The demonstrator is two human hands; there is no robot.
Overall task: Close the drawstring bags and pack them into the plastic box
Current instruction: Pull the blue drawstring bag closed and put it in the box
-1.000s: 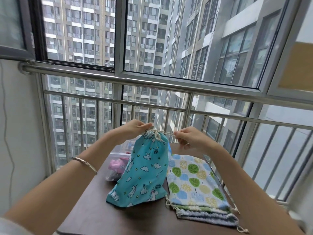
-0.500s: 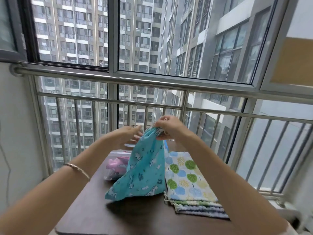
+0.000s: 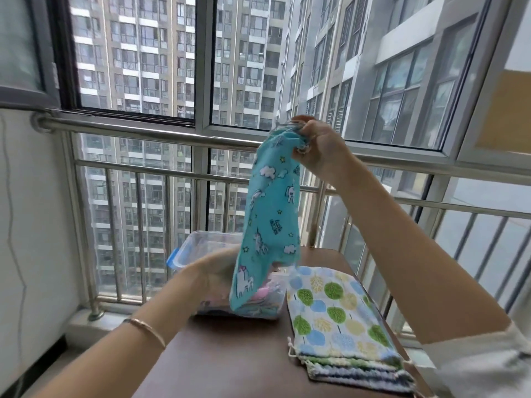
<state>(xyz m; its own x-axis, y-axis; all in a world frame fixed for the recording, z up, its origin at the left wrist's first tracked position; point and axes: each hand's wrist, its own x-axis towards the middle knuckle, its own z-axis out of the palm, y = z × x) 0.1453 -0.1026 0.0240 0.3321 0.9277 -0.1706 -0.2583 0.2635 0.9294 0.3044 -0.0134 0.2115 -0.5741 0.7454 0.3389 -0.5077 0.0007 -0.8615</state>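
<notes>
One turquoise bag now hangs raised from the right hand

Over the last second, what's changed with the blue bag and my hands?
The right hand has lifted the blue bag by its cinched top, so it now hangs over the box. The left hand let go of the top and dropped to the bag's lower end; its grip is blurred. The stack of bags on the table stayed put.

The turquoise unicorn-print cloth drawstring bag hangs upright, mouth cinched, its lower end over the clear rectangular plastic box. Just right of the box, tree-print cloth drawstring bags lie stacked flat.
</notes>
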